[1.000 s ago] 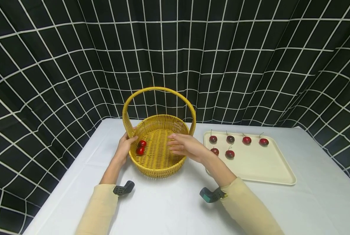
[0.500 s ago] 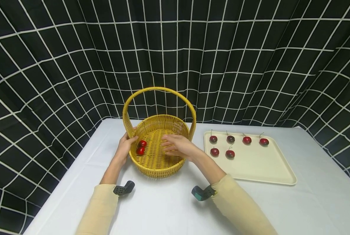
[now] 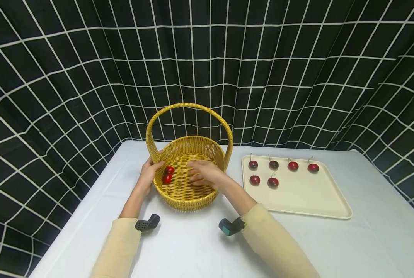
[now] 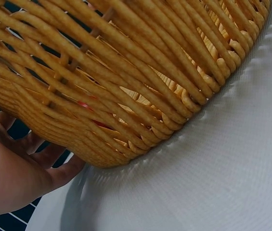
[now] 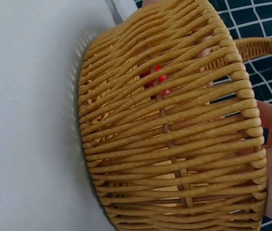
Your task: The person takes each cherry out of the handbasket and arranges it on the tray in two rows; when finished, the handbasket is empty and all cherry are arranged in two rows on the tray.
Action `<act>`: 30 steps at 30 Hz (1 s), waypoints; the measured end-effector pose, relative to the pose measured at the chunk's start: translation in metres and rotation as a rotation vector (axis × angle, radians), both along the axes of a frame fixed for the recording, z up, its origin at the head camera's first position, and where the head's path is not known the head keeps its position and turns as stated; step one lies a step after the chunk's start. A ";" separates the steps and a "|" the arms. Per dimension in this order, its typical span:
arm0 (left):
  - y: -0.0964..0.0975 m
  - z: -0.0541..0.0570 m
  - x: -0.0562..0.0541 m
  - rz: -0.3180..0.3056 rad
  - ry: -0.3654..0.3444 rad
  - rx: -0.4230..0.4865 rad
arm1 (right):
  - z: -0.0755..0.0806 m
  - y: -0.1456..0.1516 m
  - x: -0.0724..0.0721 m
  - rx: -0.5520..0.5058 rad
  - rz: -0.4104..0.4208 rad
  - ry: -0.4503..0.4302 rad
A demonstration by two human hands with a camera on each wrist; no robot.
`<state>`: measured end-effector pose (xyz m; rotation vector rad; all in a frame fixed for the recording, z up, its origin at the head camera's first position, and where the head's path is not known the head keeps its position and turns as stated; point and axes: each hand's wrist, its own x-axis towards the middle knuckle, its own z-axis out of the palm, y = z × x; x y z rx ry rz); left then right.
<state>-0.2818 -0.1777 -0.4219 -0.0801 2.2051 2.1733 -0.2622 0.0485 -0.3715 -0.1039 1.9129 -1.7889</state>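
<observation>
A yellow wicker basket (image 3: 187, 202) with a tall arched handle stands on the white table. Two red cherries (image 3: 167, 178) lie inside it, toward the left wall. My left hand (image 3: 147, 173) grips the basket's left side at the handle's base, thumb over the rim and fingers outside. In the left wrist view, its fingers (image 4: 66, 171) press on the woven wall. My right hand (image 3: 207, 173) reaches over the right rim into the basket, its fingers loosely extended and apart from the cherries. No object shows in it. In the right wrist view, the woven wall (image 5: 174, 120) hides most of this hand.
A cream tray (image 3: 307, 197) lies to the right of the basket, with several dark red cherries (image 3: 273, 182) with stems in two rows. A black curtain with a white grid (image 3: 207, 69) hangs behind and at both sides. The white tablecloth (image 3: 186, 247) spreads in front.
My right hand and forearm have moved left, farther into the basket, uncovering a cherry at the tray's left edge. My left hand keeps its hold on the basket.
</observation>
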 end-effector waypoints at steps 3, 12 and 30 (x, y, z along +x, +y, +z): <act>0.000 0.000 0.000 0.000 -0.005 -0.002 | -0.001 -0.003 -0.001 0.023 0.014 -0.019; 0.001 -0.001 0.000 -0.002 0.001 0.001 | -0.010 -0.015 -0.003 0.119 0.056 -0.026; 0.000 0.000 0.000 -0.003 0.001 0.016 | -0.013 -0.056 -0.006 0.052 -0.062 -0.169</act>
